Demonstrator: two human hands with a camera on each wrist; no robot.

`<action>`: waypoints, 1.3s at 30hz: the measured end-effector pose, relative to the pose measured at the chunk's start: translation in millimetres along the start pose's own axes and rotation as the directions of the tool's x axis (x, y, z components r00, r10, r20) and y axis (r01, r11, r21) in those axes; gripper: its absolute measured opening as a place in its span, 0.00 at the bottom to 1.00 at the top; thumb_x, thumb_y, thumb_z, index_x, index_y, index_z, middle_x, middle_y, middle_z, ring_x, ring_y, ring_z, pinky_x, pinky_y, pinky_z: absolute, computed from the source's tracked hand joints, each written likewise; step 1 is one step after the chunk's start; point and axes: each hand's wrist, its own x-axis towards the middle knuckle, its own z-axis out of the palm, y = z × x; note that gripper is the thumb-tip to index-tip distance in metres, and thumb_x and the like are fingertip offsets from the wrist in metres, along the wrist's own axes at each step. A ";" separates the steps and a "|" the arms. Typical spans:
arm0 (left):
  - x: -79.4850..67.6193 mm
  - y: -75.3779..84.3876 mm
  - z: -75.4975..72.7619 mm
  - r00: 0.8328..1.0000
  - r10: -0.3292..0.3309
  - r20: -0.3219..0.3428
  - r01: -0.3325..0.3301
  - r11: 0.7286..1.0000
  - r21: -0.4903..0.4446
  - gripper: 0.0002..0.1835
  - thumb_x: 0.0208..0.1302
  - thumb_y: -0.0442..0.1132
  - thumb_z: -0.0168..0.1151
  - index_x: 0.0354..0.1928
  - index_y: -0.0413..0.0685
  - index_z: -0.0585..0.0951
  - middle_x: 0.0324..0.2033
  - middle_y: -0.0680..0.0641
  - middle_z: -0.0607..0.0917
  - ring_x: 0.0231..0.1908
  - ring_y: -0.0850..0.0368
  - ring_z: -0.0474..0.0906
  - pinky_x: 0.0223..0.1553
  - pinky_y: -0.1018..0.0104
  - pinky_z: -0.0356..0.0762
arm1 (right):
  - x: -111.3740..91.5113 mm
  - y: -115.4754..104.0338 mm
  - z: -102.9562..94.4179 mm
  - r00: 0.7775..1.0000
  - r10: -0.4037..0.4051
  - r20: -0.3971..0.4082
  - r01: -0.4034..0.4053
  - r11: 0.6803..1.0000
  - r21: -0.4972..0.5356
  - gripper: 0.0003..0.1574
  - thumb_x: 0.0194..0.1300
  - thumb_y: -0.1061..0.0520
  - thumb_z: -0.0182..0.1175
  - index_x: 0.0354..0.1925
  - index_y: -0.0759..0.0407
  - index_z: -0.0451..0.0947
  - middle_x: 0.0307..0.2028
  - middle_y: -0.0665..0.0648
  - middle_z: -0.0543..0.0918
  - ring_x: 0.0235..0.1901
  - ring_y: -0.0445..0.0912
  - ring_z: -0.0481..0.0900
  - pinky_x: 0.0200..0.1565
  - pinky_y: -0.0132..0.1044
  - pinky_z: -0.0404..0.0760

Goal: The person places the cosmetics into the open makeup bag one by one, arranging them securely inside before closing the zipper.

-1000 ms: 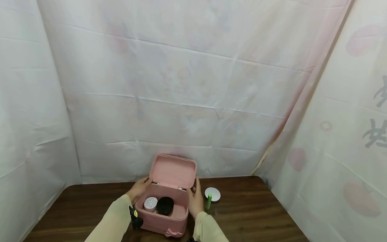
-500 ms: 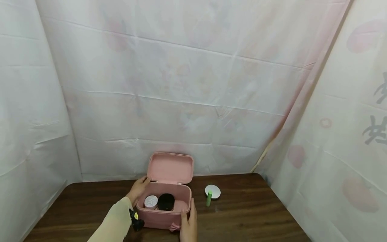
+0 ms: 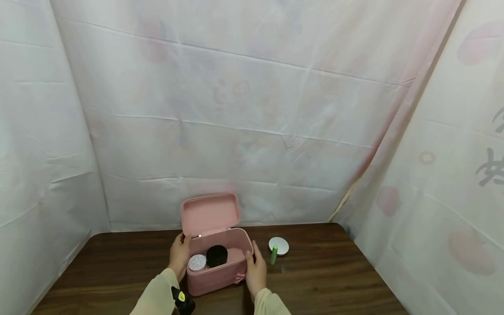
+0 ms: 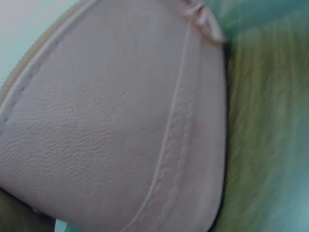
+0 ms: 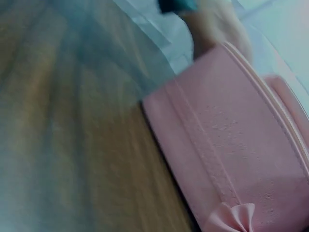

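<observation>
A pink cosmetic case [image 3: 218, 278] with a bow on its front sits on the wooden table, turned at a slant, its lid [image 3: 210, 213] raised at the back. Inside, towards the left, are a round white container [image 3: 197, 262] with a star-like pattern and a round black container [image 3: 217, 256]. My left hand [image 3: 180, 253] grips the case's back left corner. At the right end my right hand [image 3: 257, 270] holds the wall, thumb at the rim. In the left wrist view the case's pink side [image 4: 106, 116] fills most of the picture.
Right of the case, a round white disc [image 3: 280, 243] lies on the wooden table [image 3: 323, 271], with a green tube [image 3: 274, 254] in front of it. Pale printed sheets [image 3: 236, 109] hang behind the table and at both sides.
The case has turned, its right end swinging away from me and its lid shifting left. My right hand left the back right, passed the front right corner, and now holds the right end.
</observation>
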 end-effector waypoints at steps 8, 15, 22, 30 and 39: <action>-18.5 -1.8 20.5 0.982 -0.005 -0.188 -0.017 0.993 -0.113 0.33 0.80 0.46 0.35 0.74 0.28 0.49 0.69 0.25 0.58 0.70 0.31 0.55 0.68 0.40 0.56 | -2.8 -4.2 15.0 0.985 -0.024 -0.169 0.020 1.000 -0.021 0.39 0.69 0.58 0.60 0.72 0.67 0.59 0.70 0.71 0.62 0.70 0.66 0.59 0.66 0.61 0.62; -22.5 -3.0 21.7 0.971 -0.013 -0.240 -0.022 0.990 -0.140 0.31 0.79 0.45 0.36 0.73 0.28 0.50 0.68 0.25 0.60 0.69 0.31 0.57 0.68 0.40 0.57 | -35.5 -19.5 50.3 0.982 0.102 -0.161 -0.083 0.989 0.123 0.66 0.59 0.52 0.71 0.77 0.64 0.38 0.75 0.73 0.40 0.73 0.73 0.37 0.67 0.70 0.46; -29.1 -5.1 15.2 0.970 -0.036 -0.240 0.001 0.990 -0.144 0.32 0.79 0.45 0.37 0.73 0.28 0.49 0.67 0.24 0.60 0.68 0.30 0.57 0.68 0.40 0.57 | -30.2 -16.1 61.0 0.984 0.075 -0.159 -0.051 0.987 0.153 0.61 0.60 0.64 0.66 0.78 0.64 0.36 0.76 0.71 0.36 0.73 0.72 0.30 0.68 0.69 0.41; -36.8 -13.6 -4.2 0.979 -0.041 -0.201 0.013 0.991 -0.136 0.38 0.74 0.50 0.52 0.71 0.30 0.52 0.65 0.26 0.65 0.65 0.38 0.65 0.61 0.55 0.66 | -14.1 -7.8 43.3 0.994 -0.016 -0.109 0.027 0.994 0.101 0.47 0.66 0.63 0.61 0.74 0.71 0.49 0.75 0.71 0.49 0.74 0.68 0.43 0.70 0.62 0.50; -54.0 -13.5 -19.8 0.987 -0.039 -0.158 0.022 0.994 -0.110 0.64 0.65 0.55 0.65 0.69 0.77 0.14 0.68 0.21 0.60 0.67 0.31 0.61 0.66 0.40 0.61 | 4.0 -2.0 22.9 0.996 -0.083 0.042 0.077 0.988 0.137 0.37 0.72 0.64 0.55 0.72 0.73 0.54 0.72 0.72 0.58 0.71 0.62 0.58 0.67 0.51 0.63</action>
